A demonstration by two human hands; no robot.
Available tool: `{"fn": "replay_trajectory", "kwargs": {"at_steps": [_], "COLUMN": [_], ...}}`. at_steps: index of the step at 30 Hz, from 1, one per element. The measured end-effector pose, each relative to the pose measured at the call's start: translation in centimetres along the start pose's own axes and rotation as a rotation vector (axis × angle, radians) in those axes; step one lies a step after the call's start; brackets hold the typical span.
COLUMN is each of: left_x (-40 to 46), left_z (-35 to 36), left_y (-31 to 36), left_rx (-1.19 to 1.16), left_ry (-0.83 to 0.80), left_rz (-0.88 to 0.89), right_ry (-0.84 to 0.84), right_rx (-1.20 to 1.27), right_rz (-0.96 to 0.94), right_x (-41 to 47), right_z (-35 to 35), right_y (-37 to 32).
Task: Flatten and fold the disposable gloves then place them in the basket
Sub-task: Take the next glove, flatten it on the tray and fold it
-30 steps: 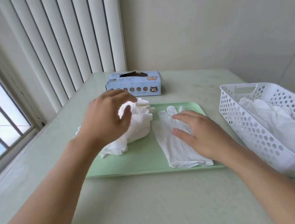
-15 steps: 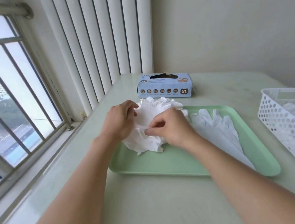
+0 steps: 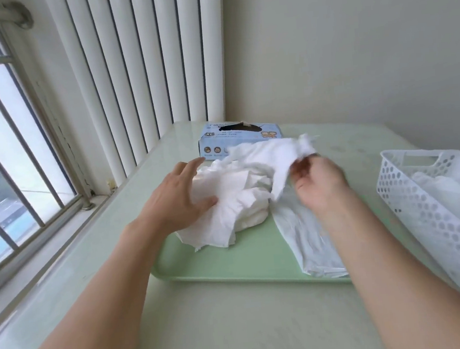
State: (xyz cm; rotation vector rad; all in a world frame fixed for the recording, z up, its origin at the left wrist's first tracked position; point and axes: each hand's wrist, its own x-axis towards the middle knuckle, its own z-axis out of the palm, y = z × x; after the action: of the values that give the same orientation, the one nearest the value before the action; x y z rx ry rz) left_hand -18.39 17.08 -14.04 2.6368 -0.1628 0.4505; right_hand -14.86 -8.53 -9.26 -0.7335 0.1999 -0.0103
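A crumpled pile of white disposable gloves (image 3: 234,204) lies on the left half of a pale green tray (image 3: 231,263). My left hand (image 3: 180,195) rests on the pile's left side with its fingers spread. My right hand (image 3: 318,183) pinches one white glove (image 3: 271,151) and holds it lifted above the pile, stretched toward the left. A flattened glove (image 3: 310,242) lies on the tray's right half, partly under my right forearm. The white perforated basket (image 3: 421,213) stands at the right with several white gloves inside.
A light blue glove box (image 3: 242,137) marked XL sits behind the tray near the wall. Vertical blinds and a barred window run along the table's left side. Bare table surface lies in front of the tray.
My right hand has pulled one glove up and to the right out of the pile. My left hand has opened and now lies flat against the pile.
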Motion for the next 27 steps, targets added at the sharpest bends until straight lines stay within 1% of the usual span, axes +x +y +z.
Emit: {"fn": "replay_trajectory", "kwargs": {"at_steps": [1,2,4,6,8,10,11,12,13,14,15,16,17,18,19,21,22,23,24,26,27], "left_x": [0.0,0.0,0.0,-0.1,-0.4,-1.0,-1.3,-1.9,-2.3,-2.3,-2.2,-1.8,-1.3,-0.6,0.0,1.3,1.8,1.9,1.9,1.6,1.4], "left_z": [0.0,0.0,0.1,-0.1,-0.8,-1.5,-1.6,-1.6,-1.3,-0.7,-0.3,0.4,1.1,1.4,1.3,0.9,0.6,0.2,0.0,-0.2,-0.2], "left_y": [-0.1,-0.1,-0.1,0.2,1.5,3.7,5.5,7.5,9.6,11.7,13.2,14.5,15.6,16.1,16.6,16.6,16.7,16.5,16.7,17.2,17.5], "left_rx": [0.019,0.042,0.091,0.105,0.055,-0.039,-0.128,-0.26,-0.417,-0.559,-0.655,-0.719,-0.775,-0.831,-0.885,-0.98,-1.04,-1.103,-1.173,-1.297,-1.347], "left_ry": [0.006,0.002,-0.025,-0.004,0.159,0.38,0.427,0.394,0.281,0.131,-0.004,-0.093,-0.118,-0.107,-0.092,-0.118,-0.166,-0.225,-0.285,-0.343,-0.346], "left_rz": [-0.01,-0.027,-0.062,-0.081,-0.022,0.119,0.199,0.262,0.295,0.296,0.279,0.259,0.234,0.197,0.147,0.07,0.04,0.021,0.013,-0.012,-0.036], "right_ry": [0.009,0.004,-0.039,-0.092,-0.142,-0.184,-0.214,-0.253,-0.276,-0.3,-0.326,-0.345,-0.337,-0.302,-0.221,-0.031,0.018,-0.014,-0.093,-0.308,-0.388], "right_rx": [0.117,0.167,0.141,0.044,-0.031,-0.073,-0.093,-0.112,-0.128,-0.145,-0.171,-0.199,-0.232,-0.279,-0.384,-0.74,-0.845,-0.889,-0.882,-0.776,-0.716], "right_rz": [-0.036,-0.067,-0.076,-0.021,0.015,0.033,0.036,0.041,0.042,0.039,0.03,0.018,0.004,-0.027,-0.106,-0.361,-0.433,-0.413,-0.333,-0.152,-0.107], "right_x": [0.2,-0.3,-1.9,-3.7,-4.9,-5.5,-5.6,-5.8,-5.9,-6.0,-6.1,-6.2,-6.4,-6.3,-6.1,-5.3,-4.9,-4.8,-4.7,-4.6,-4.8], "right_z": [-0.2,-0.4,-0.6,-0.4,-0.6,-1.0,-1.5,-1.7,-1.9,-2.0,-1.9,-2.1,-2.3,-2.6,-2.9,-4.0,-4.5,-4.7,-4.9,-5.3,-5.3], "right_y": [-1.9,-3.8,-6.4,-7.4,-7.7,-7.5,-7.4,-7.0,-6.6,-6.3,-5.9,-5.7,-5.7,-5.7,-5.9,-6.6,-7.0,-7.1,-7.2,-7.4,-7.4]}}
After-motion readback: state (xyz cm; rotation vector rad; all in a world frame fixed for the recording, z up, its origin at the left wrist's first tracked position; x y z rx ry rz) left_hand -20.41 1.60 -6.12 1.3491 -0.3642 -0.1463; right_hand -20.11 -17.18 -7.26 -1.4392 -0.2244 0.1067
